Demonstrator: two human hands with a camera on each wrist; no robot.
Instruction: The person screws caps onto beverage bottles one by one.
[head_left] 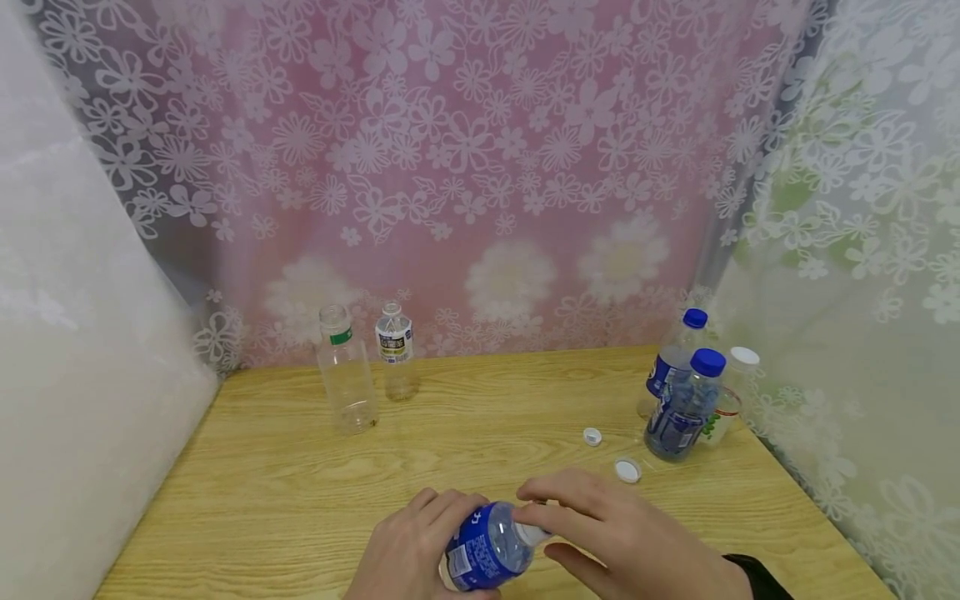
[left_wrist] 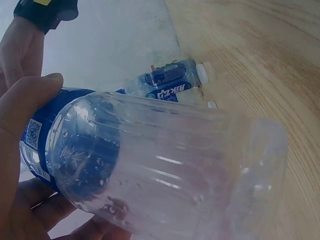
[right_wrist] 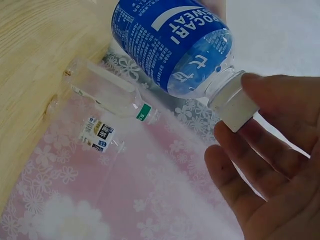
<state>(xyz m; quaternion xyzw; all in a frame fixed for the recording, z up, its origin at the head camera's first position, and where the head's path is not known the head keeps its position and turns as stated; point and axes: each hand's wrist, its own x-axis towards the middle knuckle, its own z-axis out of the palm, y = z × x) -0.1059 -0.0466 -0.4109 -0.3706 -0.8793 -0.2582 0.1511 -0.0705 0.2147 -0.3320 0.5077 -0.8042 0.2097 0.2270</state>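
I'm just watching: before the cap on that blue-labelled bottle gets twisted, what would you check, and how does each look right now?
1. Left hand grips the blue-labelled bottle: ok.
2. Right hand fingers on the white cap: ok.
3. Bottle empty, so no spill: cannot tell; only droplets show inside.
4. Loose caps clear of the hands: ok.
5. Capped bottles at the right stand apart: ok.
6. Two open bottles far behind on the table: ok.

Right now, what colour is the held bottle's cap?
White cap, clearest in the right wrist view.
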